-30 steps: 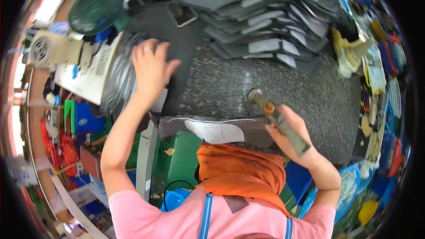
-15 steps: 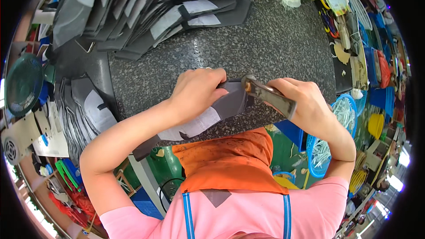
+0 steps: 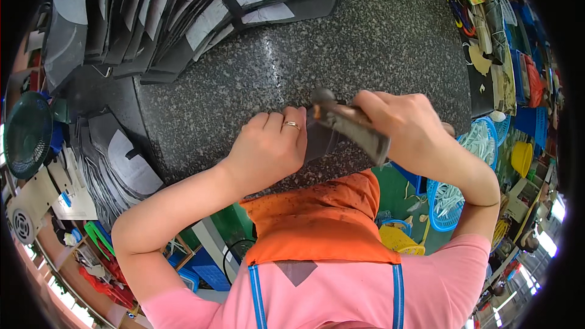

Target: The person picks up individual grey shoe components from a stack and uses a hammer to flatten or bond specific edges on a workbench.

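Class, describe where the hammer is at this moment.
In the head view, the hammer is just right of centre over the speckled worktop, gripped in the right hand, its head close to the left hand.

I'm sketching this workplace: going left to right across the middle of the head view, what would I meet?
Green fan, fanned dark pieces, left hand, right hand holding a hammer, yellow tub.

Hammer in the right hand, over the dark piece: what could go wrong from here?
The head of the hammer is close to the left hand, so a stray blow might catch its fingers. The dark piece lies near the front edge of the speckled worktop, so it could shift if struck off-centre.
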### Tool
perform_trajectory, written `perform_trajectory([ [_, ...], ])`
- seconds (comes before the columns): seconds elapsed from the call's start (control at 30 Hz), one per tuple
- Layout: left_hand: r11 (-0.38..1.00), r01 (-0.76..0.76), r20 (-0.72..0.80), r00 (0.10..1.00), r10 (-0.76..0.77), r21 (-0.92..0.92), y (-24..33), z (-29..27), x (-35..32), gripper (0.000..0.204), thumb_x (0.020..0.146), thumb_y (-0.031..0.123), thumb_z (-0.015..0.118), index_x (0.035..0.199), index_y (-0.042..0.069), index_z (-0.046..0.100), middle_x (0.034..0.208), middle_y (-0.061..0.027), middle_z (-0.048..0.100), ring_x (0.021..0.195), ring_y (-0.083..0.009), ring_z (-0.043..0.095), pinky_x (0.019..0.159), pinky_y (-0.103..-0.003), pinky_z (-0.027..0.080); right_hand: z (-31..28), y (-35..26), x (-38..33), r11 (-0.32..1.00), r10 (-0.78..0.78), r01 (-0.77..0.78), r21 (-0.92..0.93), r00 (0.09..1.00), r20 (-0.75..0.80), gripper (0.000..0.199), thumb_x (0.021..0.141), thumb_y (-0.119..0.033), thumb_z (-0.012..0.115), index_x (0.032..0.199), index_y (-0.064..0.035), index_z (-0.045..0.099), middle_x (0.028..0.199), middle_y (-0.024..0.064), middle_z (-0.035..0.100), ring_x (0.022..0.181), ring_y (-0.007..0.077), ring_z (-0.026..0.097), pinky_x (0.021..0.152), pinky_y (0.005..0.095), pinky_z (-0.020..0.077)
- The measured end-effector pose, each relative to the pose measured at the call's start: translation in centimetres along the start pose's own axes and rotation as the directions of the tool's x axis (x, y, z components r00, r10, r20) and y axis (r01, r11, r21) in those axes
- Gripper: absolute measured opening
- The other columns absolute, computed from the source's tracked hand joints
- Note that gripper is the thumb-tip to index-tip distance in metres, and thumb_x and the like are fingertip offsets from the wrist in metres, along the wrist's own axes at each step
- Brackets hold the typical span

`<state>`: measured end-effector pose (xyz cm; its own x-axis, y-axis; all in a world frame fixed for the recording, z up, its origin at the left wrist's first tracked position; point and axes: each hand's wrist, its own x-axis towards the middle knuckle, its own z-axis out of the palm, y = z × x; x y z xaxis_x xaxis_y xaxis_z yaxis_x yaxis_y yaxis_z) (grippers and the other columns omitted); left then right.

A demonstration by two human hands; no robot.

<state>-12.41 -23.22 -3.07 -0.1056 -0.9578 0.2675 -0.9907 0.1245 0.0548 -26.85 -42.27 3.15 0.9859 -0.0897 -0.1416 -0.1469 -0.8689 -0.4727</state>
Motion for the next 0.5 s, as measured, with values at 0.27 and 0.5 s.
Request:
perform_trajectory([
  [0.27, 0.927, 0.223, 0.004, 0.972, -0.233, -0.302, 0.3, -0.6, -1.5, 0.019, 0.073, 0.009, 0.068, 0.091, 0.002, 0.066, 0.077, -0.0068, 0.056, 0.062, -0.0228, 0.056, 0.054, -0.037, 0.047, 1.4, -0.6, 0.6, 0.992, -0.076, 0.072, -0.101, 0.996, -0.045, 0.026, 0.088, -0.027, 0.063, 0.082, -0.0044, 0.050, 0.057, 0.0116, 0.057, 0.054, 0.0308, 0.062, 0.046, 0.0407, 0.0485],
  [0.5, 0.648, 0.610, 0.328, 0.792, -0.515, -0.455, -1.0, -5.9, -3.3, 0.029, 0.077, 0.019, 0.073, 0.100, 0.002, 0.065, 0.092, -0.0133, 0.064, 0.080, -0.0305, 0.064, 0.065, -0.035, 0.050, 0.8, -2.7, 2.3, 0.994, 0.103, -0.095, -0.048, 0.974, 0.203, 0.022, 0.086, -0.022, 0.063, 0.088, -0.0051, 0.049, 0.068, 0.0152, 0.061, 0.065, 0.0375, 0.063, 0.056, 0.0464, 0.0494],
])
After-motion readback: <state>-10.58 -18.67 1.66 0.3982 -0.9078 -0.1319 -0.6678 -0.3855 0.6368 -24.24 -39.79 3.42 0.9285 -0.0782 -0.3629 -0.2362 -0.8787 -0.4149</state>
